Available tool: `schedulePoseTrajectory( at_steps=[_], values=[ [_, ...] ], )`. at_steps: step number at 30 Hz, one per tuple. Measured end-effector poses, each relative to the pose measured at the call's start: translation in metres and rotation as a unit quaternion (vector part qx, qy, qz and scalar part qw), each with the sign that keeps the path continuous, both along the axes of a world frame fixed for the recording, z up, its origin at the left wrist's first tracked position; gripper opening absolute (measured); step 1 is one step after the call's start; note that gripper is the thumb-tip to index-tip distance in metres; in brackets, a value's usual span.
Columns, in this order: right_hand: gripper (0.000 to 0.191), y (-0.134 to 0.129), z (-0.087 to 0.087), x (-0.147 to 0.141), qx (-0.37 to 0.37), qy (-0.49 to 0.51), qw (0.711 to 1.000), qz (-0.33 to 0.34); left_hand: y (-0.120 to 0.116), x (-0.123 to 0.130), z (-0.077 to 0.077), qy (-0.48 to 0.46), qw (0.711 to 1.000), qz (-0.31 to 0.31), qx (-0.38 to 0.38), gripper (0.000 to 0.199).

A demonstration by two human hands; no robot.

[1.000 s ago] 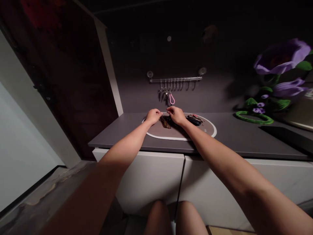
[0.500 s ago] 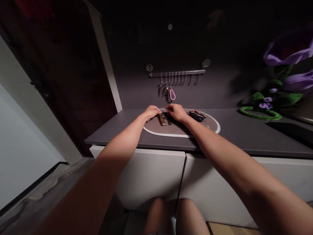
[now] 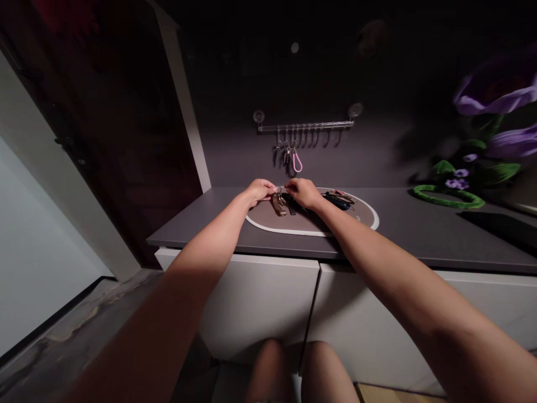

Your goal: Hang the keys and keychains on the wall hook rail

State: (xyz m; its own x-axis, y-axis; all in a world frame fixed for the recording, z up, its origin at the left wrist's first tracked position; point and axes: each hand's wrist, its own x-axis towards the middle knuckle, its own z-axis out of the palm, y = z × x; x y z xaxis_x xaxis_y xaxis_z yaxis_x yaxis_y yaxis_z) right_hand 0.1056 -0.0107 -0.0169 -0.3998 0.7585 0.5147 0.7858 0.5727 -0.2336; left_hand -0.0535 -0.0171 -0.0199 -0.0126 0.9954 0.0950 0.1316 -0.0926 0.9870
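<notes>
Left hand: fingers pinching the top of a bunch of metal keys with long brown fob, at the left of a white-rimmed oval brown mat on a dark grey surface; right hand: fingers curled alongside, hold cannot be told

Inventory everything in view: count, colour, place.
Hook rail: 1, clear, back wall
Disc: 1, whitish, above rail
Keys: several, metallic, rail's left
Loop strap: 1, pink, beside keys
Counter: 1, grey, centre
Mat: 1, brown, white rim, on counter
Long item: 1, brown, mat's left
Jumbled items: uncountable, mostly dark, mat's right
Flowers: 2 large, several small, purple, right
Ring: 1, green, counter right
Cabinet fronts: several, white, below counter
Door: 1, dark, left
Floor: 1, marbled grey, lower left
Knees: 2, bare, bottom centre
Left hand: 1, bare, mat's left
Right hand: 1, bare, mid-mat
</notes>
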Motion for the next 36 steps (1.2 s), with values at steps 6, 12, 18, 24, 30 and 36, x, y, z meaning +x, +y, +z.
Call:
schedulePoseTrajectory(
  at_steps=[6,12,18,24,30,36],
  values=[
    [0.024,-0.001,0.000,0.000,0.005,-0.011,1.000,0.001,-0.003,0.000,0.005,-0.093,0.995,-0.017,-0.023,0.016],
    [0.023,-0.001,0.001,-0.001,0.010,0.009,1.000,0.008,-0.005,0.001,0.008,-0.179,0.982,-0.052,-0.009,0.016],
    [0.021,-0.003,0.003,-0.001,0.011,0.075,0.997,0.026,-0.003,0.000,0.008,-0.243,0.967,-0.082,0.004,0.016],
    [0.021,-0.005,0.005,-0.002,0.010,0.192,0.978,0.081,-0.001,-0.002,0.008,-0.277,0.955,-0.099,0.024,0.012],
    [0.022,0.003,0.002,-0.002,-0.018,0.253,0.958,0.131,-0.004,-0.001,0.009,-0.280,0.951,-0.126,0.042,0.009],
    [0.024,0.006,0.002,-0.002,-0.066,0.311,0.933,0.171,-0.006,0.001,0.011,-0.272,0.951,-0.137,0.053,0.009]
  ],
)
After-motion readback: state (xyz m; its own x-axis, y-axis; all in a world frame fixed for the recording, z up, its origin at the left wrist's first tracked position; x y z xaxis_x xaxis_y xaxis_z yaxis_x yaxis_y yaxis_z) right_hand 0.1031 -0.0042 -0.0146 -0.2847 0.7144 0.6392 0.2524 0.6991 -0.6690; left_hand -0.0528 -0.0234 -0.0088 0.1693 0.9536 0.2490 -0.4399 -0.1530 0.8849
